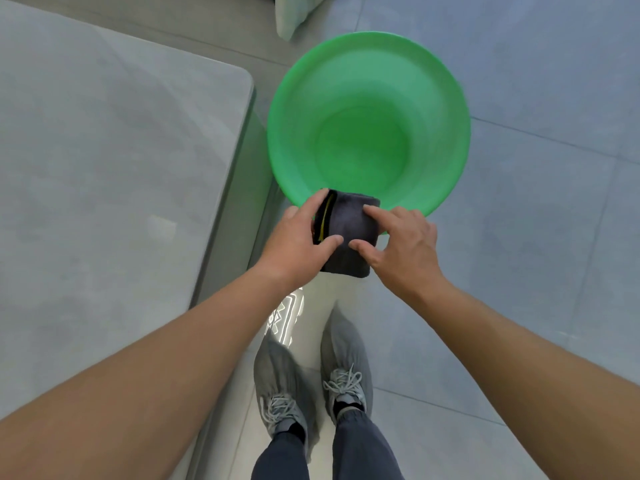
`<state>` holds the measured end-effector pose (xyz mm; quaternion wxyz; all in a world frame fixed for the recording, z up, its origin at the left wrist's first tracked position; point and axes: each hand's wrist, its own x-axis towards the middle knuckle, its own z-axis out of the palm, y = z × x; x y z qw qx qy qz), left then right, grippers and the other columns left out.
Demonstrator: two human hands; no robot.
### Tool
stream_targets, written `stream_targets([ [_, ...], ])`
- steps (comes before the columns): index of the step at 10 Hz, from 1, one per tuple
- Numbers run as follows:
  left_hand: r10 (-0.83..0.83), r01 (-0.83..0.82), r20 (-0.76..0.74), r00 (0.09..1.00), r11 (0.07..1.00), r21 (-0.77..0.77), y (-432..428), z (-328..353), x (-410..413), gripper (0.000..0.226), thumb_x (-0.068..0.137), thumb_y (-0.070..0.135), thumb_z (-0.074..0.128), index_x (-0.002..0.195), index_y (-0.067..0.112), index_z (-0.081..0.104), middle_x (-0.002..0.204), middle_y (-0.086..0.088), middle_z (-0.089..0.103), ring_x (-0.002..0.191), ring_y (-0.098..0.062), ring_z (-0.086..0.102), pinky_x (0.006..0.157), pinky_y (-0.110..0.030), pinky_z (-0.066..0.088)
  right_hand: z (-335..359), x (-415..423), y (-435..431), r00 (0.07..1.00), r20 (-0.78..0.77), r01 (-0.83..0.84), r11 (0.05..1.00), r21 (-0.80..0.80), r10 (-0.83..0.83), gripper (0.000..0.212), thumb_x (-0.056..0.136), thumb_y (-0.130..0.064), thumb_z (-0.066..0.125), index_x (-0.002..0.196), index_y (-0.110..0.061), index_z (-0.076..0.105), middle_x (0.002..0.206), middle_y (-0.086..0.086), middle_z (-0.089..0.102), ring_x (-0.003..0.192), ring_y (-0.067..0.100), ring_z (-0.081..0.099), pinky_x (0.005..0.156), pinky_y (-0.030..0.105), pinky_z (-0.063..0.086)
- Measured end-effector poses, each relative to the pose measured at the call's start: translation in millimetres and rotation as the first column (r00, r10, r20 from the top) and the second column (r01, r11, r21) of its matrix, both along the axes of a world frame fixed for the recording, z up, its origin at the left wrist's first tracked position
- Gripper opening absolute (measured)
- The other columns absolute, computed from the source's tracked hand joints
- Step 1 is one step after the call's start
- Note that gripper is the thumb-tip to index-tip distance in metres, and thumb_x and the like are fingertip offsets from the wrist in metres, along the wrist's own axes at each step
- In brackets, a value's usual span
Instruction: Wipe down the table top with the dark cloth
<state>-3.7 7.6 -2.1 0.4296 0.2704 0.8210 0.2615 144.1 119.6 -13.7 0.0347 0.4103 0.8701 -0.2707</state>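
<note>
A dark grey cloth [348, 223], folded into a small thick pad with a yellow-edged seam on its left side, is held in the air in front of me. My left hand [299, 242] grips its left edge, thumb on top. My right hand [403, 242] pinches its right side with thumb and fingers. The cloth hangs over the near rim of a green basin. The grey table top [114, 161] lies to the left of my hands, apart from the cloth.
An empty green plastic basin [446, 98] stands on the tiled floor just beyond my hands, right of the table's rounded corner. My two grey shoes [311, 386] are below. A pale cushion corner [294, 15] shows at the top.
</note>
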Motion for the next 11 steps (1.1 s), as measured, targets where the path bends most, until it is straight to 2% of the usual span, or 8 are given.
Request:
stream_targets([
  [2,-0.193,0.186,-0.23,0.954,0.981,-0.055,2.9,1.6,-6.5,0.095,0.076,0.044,0.08,0.152,0.044,0.024,0.118,-0.002,0.034,0.118,-0.024,0.036,0.108,-0.042,0.035,-6.9,5.8,1.9,0.999,-0.024,-0.036,0.998,0.044,0.037,0.062,0.078,-0.055,0.074,0.132,-0.026,0.062,0.112,0.002,0.055,0.108,0.026,0.045,0.084,0.03,0.021],
  [3,-0.283,0.265,-0.3,0.911,0.959,-0.101,4.2,0.8,-11.3,0.09,0.074,0.045,0.082,0.149,0.043,0.033,0.131,-0.004,0.031,0.127,-0.024,0.029,0.112,-0.044,0.03,-8.6,8.9,3.0,0.999,0.009,-0.052,0.998,0.031,0.052,0.07,0.074,-0.06,0.074,0.135,-0.029,0.059,0.132,0.005,0.051,0.124,0.028,0.04,0.096,0.04,0.028],
  [4,-0.317,0.299,-0.343,0.884,0.948,-0.106,2.8,-0.8,-13.4,0.095,0.072,0.044,0.083,0.15,0.044,0.03,0.135,-0.005,0.03,0.127,-0.025,0.028,0.111,-0.044,0.029,-8.9,10.7,2.3,0.997,0.03,-0.072,0.997,0.018,0.071,0.076,0.071,-0.061,0.075,0.138,-0.03,0.055,0.137,0.006,0.049,0.128,0.029,0.037,0.1,0.043,0.03],
  [5,-0.322,0.315,-0.387,0.864,0.946,-0.083,1.2,-3.8,-13.8,0.086,0.073,0.042,0.083,0.146,0.042,0.039,0.134,-0.006,0.032,0.126,-0.025,0.031,0.108,-0.044,0.032,-11.1,11.5,1.9,0.997,0.034,-0.063,0.998,0.024,0.062,0.074,0.072,-0.058,0.076,0.138,-0.03,0.055,0.137,0.006,0.05,0.128,0.029,0.037,0.1,0.044,0.03],
  [6,-0.319,0.319,-0.439,0.84,0.945,-0.076,1.1,-6.7,-12.3,0.06,0.076,0.042,0.081,0.131,0.038,0.058,0.131,-0.006,0.036,0.122,-0.026,0.033,0.106,-0.044,0.034,-11.0,9.8,0.4,0.998,0.035,-0.048,0.998,0.037,0.047,0.07,0.074,-0.055,0.077,0.136,-0.028,0.057,0.136,0.006,0.05,0.128,0.029,0.037,0.1,0.043,0.029],
  [7,-0.286,0.279,-0.448,0.847,0.957,-0.082,3.0,-8.7,-11.0,0.058,0.076,0.044,0.08,0.13,0.038,0.059,0.127,-0.005,0.037,0.12,-0.025,0.034,0.105,-0.042,0.033,-10.3,7.2,-0.7,0.998,0.046,-0.036,0.998,0.041,0.034,0.067,0.076,-0.054,0.077,0.135,-0.027,0.058,0.135,0.006,0.051,0.128,0.029,0.037,0.1,0.043,0.029],
  [9,-0.223,0.217,-0.313,0.923,0.975,-0.053,3.7,-1.8,-12.4,0.071,0.078,0.044,0.079,0.142,0.039,0.048,0.12,-0.001,0.037,0.117,-0.021,0.035,0.106,-0.042,0.036,-1.9,4.6,-0.2,0.996,0.083,-0.032,0.999,0.0,0.032,0.07,0.078,-0.054,0.075,0.139,-0.028,0.054,0.136,0.006,0.05,0.129,0.027,0.036,0.102,0.042,0.029],
  [11,-0.03,0.03,-0.004,1.0,0.997,0.075,-11.6,25.6,-14.0,0.074,0.08,0.04,0.079,0.144,0.035,0.042,0.126,-0.001,0.044,0.119,-0.019,0.048,0.104,-0.036,0.043,23.8,11.3,0.0,1.0,0.015,0.024,1.0,-0.011,-0.024,0.064,0.08,-0.051,0.074,0.134,-0.021,0.058,0.132,0.007,0.055,0.126,0.027,0.042,0.104,0.043,0.036],
])
